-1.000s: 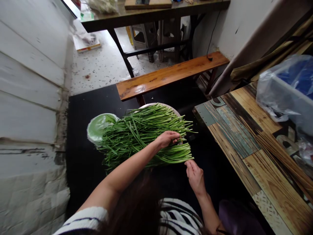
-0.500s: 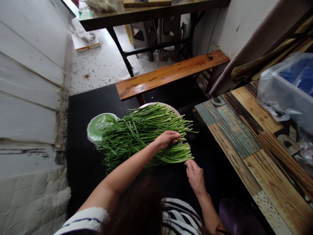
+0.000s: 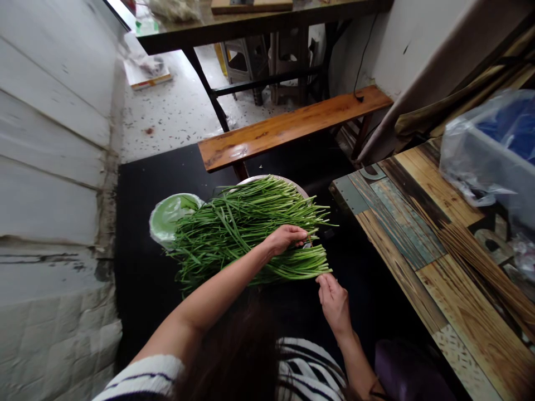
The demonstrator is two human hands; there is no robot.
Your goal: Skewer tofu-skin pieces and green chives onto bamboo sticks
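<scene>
A bundle of green stems [image 3: 307,262] is lying between a person's 2 hands, its pale ends pointing right. The left hand [image 3: 287,237] is pinching a thin brown strip [image 3: 310,240] just beside the bundle; the right hand [image 3: 335,305] is pressing its fingertips together at the bundle's near edge, whatever lies between them not showing. The step in hand is seemingly working the strip about the stems, the next move likely calling for 2 steady pinches. Beyond, more greens [image 3: 259,209] are spreading over a pale basin [image 3: 299,189].
</scene>
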